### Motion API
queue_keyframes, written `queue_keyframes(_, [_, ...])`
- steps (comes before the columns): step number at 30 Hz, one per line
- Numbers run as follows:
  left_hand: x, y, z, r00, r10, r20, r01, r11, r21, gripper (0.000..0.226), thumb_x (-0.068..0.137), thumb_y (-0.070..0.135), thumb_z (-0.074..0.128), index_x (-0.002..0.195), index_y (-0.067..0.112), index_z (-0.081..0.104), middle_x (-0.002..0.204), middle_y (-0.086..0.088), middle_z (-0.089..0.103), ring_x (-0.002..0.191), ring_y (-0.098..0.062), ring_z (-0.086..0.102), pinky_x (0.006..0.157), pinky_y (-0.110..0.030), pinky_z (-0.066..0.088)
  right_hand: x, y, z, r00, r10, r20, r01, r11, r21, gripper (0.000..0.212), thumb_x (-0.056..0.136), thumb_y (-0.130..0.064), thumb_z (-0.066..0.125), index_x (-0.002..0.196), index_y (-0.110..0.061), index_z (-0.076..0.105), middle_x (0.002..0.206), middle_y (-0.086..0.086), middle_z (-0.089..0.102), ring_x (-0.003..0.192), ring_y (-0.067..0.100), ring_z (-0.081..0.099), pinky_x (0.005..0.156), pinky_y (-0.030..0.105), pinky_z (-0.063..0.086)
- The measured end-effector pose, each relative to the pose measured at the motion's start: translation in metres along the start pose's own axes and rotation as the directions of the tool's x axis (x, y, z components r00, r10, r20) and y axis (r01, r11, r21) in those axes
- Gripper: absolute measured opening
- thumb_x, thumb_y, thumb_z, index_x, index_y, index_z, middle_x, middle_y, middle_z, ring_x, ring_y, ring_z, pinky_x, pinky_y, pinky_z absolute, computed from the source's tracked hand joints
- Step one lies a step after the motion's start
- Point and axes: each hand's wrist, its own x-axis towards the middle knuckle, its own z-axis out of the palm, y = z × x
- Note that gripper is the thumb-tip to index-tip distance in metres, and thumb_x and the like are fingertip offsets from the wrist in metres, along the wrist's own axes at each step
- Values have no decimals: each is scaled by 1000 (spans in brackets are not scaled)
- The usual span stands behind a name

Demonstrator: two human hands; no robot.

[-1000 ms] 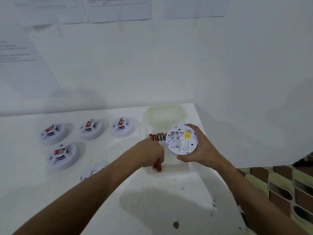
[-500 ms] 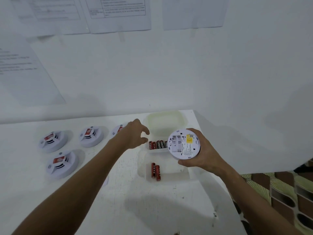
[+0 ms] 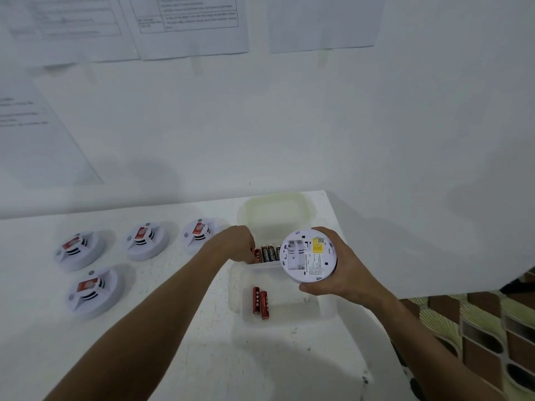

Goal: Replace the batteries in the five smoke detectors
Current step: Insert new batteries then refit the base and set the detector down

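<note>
The left hand [image 3: 231,241] is reaching into the far container [image 3: 278,227], its fingers curling down at the left end of a row of batteries [image 3: 267,254] standing there; the fingertips are hidden behind the knuckles, so I cannot tell whether they are pinching a battery or only touching one. The right hand [image 3: 341,273] is gripping a smoke detector [image 3: 308,256] from below and from the right, with its fingers wrapping round the rim and the thumb lying along the near edge. This detector is being held in the air, back side up, above the seam between the far container and the near container [image 3: 309,308]; its battery bay is showing open and empty beside a yellow label.

Inside the near container, two red batteries [image 3: 260,301] are lying side by side, touching, near its left wall. To the left of the containers, four more smoke detectors are sitting on the white table [image 3: 173,357]: three in a far row [image 3: 78,250], [image 3: 147,240], [image 3: 200,235], and one nearer [image 3: 92,292], below the leftmost. Each is showing a red tag on top. Printed sheets [image 3: 188,24] are hanging on the wall behind the table.
</note>
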Motion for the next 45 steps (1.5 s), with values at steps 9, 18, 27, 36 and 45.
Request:
queue_keyframes(9, [-17, 0, -5, 965, -73, -251, -27, 927, -373, 19, 72, 17, 84, 87, 18, 72, 82, -3, 66, 44, -12, 49, 41, -18, 38, 3, -2, -1, 1000, 4, 9, -4, 1000, -4, 91, 56, -2, 93, 131, -26, 46, 119, -15, 59, 112, 6, 59, 86, 16, 52])
queue_keyframes(18, [-103, 22, -30, 796, 87, -600, -487, 682, -546, 17, 75, 19, 81, 86, 18, 68, 80, 8, 74, 72, -4, 71, 68, -19, 55, 10, -22, 9, 999, -43, 5, 42, 999, 19, 91, 55, 2, 92, 130, -24, 48, 119, -8, 60, 110, 13, 61, 85, 32, 58])
queue_keyframes(27, [-106, 18, 7, 540, 437, -719, -617, 787, 15, 7, 84, 16, 70, 89, 15, 74, 83, 3, 69, 70, -9, 63, 62, -30, 55, 15, -30, 21, 998, -69, -2, 69, 998, 2, 88, 54, -2, 93, 127, -27, 49, 118, -11, 61, 105, 3, 61, 84, 14, 50])
queue_keyframes(36, [-103, 16, 14, 695, 201, -690, -555, 760, -337, 22, 76, 27, 80, 96, 20, 75, 100, 7, 64, 85, -4, 59, 72, -13, 47, 14, -34, 24, 998, -65, 24, 65, 998, 5, 90, 56, -2, 92, 131, -21, 45, 121, -7, 57, 107, 2, 59, 83, 16, 51])
queue_keyframes(45, [-106, 15, -3, 965, 80, -249, -258, 432, -864, 58, 69, 22, 86, 122, 19, 61, 96, -3, 74, 85, -22, 72, 73, -33, 61, 9, -39, 20, 997, -45, 67, 43, 999, 24, 88, 57, -7, 90, 131, -25, 47, 121, -13, 58, 112, 9, 59, 84, 28, 57])
